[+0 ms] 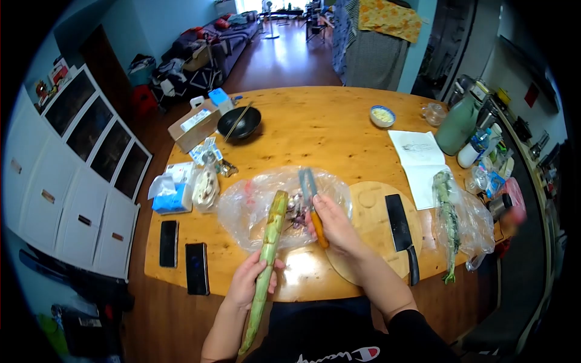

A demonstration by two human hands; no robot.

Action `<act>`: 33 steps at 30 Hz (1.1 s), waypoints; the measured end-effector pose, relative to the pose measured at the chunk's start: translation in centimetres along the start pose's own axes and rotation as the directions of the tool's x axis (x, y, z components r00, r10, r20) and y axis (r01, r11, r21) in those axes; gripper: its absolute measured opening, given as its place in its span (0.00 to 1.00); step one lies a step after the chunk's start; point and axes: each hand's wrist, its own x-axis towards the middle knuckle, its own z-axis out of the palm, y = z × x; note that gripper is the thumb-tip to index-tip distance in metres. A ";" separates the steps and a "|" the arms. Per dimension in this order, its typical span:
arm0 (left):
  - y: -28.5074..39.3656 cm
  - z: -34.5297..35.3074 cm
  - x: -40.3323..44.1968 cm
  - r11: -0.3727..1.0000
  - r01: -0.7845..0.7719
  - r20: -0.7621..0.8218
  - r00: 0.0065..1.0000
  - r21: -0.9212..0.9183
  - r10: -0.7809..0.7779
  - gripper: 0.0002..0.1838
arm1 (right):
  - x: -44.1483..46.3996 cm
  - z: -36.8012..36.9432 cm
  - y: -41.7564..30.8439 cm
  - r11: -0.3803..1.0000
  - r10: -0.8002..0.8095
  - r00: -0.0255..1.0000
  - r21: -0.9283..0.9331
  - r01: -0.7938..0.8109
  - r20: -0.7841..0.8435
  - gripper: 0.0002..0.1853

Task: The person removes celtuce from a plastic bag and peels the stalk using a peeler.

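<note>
Green stalk (272, 239) gripped midway in left hand (245, 281), likely for balance; peeler (318, 230) clasped in right hand (334, 224), fingers closed, blade free

Past the far edge of the cutting board (370, 219), the table (311, 133) lies open for my hand. The knife (398, 225) blocks me along its right side; to its left, my green stalk (259, 295) slants across the plastic bag (242, 209).
</note>
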 end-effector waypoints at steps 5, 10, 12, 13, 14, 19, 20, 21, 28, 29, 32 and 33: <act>0.9 0.9 0.6 0.989 0.040 -0.004 0.999 -0.140 -0.041 0.20 | -2.7 0.6 -2.4 0.606 -0.409 0.833 -0.572 0.553 0.372 0.28; 0.0 0.6 0.9 0.983 0.038 0.028 0.999 -0.181 -0.033 0.20 | -4.5 0.3 -0.5 -0.087 -0.444 0.681 -0.785 0.614 0.582 0.32; -0.4 0.5 1.1 0.980 0.044 0.011 0.999 -0.194 -0.043 0.20 | -4.6 0.3 -0.2 -0.109 -0.503 0.662 -0.800 0.590 0.556 0.31; -0.5 0.5 1.0 0.979 0.050 0.001 0.999 -0.199 -0.051 0.20 | -4.8 0.5 -0.3 -0.089 -0.519 0.675 -0.819 0.567 0.525 0.31; -0.6 0.6 1.0 0.979 0.045 0.002 0.999 -0.199 -0.046 0.20 | -5.0 0.7 -0.3 -0.068 -0.534 0.688 -0.836 0.544 0.491 0.31; -0.5 0.7 0.7 0.985 0.034 0.002 0.999 -0.172 -0.034 0.21 | -5.1 0.8 0.3 0.036 -0.540 0.729 -0.854 0.519 0.420 0.33; -0.5 0.6 0.7 0.984 0.034 0.003 0.999 -0.176 -0.034 0.20 | -5.1 0.7 0.4 0.047 -0.538 0.731 -0.851 0.523 0.419 0.34; -0.6 0.6 0.6 0.983 0.034 0.004 0.999 -0.180 -0.034 0.20 | -5.1 0.7 0.4 0.047 -0.532 0.731 -0.847 0.530 0.427 0.34; -0.6 0.6 0.5 0.978 0.027 0.018 1.000 -0.205 -0.024 0.20 | -5.1 0.7 0.5 0.149 -0.513 0.751 -0.819 0.555 0.415 0.33; -0.7 0.5 0.5 0.978 0.027 0.018 1.000 -0.207 -0.023 0.20 | -5.1 0.7 0.6 0.174 -0.521 0.753 -0.813 0.556 0.403 0.33; -0.7 0.4 0.6 0.977 0.025 0.016 1.000 -0.212 -0.023 0.20 | -5.4 0.8 0.3 0.270 -0.471 0.815 -0.824 0.498 0.338 0.30; -0.7 0.4 0.6 0.977 0.025 0.015 1.000 -0.213 -0.022 0.20 | -5.3 0.8 0.3 0.275 -0.483 0.808 -0.817 0.506 0.338 0.29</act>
